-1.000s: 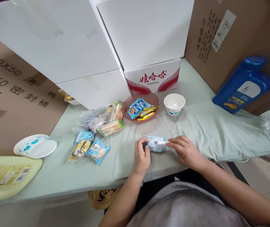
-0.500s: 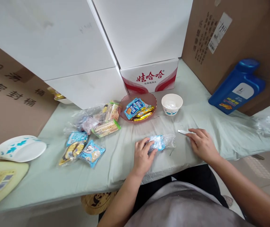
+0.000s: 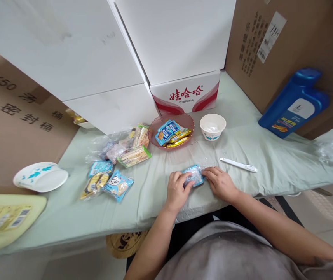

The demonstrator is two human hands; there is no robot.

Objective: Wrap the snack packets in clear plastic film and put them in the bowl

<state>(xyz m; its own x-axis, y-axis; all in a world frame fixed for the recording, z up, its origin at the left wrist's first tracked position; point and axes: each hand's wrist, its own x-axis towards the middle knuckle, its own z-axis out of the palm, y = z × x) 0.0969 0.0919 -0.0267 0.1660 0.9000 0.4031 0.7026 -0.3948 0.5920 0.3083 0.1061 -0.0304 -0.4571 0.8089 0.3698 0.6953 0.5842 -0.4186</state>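
A blue snack packet in clear plastic wrap [image 3: 194,175] lies on the cloth near the table's front edge. My left hand [image 3: 178,189] is closed on its left end, thumb and fingers pinching it. At the other end, the fingers of my right hand [image 3: 219,182] are closed on the clear wrap. A white utility knife [image 3: 238,165] rests on the cloth to the right, apart from my hands. Beyond the packet stand a pink glass dish [image 3: 154,137] of blue and yellow snack packets and a white paper bowl [image 3: 213,125] with clear plastic in it.
Several wrapped snacks [image 3: 119,186] lie to the left. Farther left are a tipped paper bowl [image 3: 39,175] and a pale yellow jug [image 3: 7,221]. White boxes [image 3: 183,42] form the back. A blue bottle [image 3: 294,105] leans against a cardboard box [image 3: 274,74] at right.
My right hand has let go of the utility knife, leaving it on the cloth, and has moved left to the packet's right end. My left hand stays on the packet. The view has shifted slightly.
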